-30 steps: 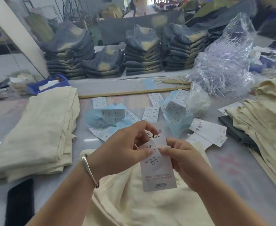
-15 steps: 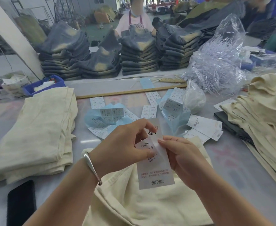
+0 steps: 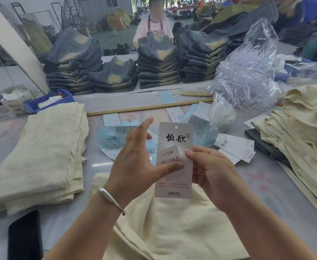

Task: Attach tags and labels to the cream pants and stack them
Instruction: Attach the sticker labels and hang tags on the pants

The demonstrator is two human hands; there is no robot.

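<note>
A white hang tag (image 3: 174,182) with black characters stands upright in front of me, a small size sticker (image 3: 170,153) stuck on its middle. My right hand (image 3: 210,171) pinches the tag's right edge. My left hand (image 3: 135,164) has its fingers spread, and its thumb presses flat on the sticker's lower part. A pair of cream pants (image 3: 172,228) lies on the table under my hands. A folded stack of cream pants (image 3: 41,156) sits at the left. A loose pile of cream pants (image 3: 303,132) fills the right side.
Sticker sheets on blue backing (image 3: 112,139) and spare hang tags (image 3: 234,145) lie behind my hands. A wooden ruler (image 3: 146,108), a clear bag of plastic fasteners (image 3: 247,76) and a blue bin (image 3: 51,100) sit farther back. A black phone (image 3: 24,235) lies at front left. Denim stacks (image 3: 157,68) and a person stand beyond.
My left hand has let go its pinch and spread its fingers, the thumb now pressing the sticker onto the tag. The tag has risen and stands more upright.
</note>
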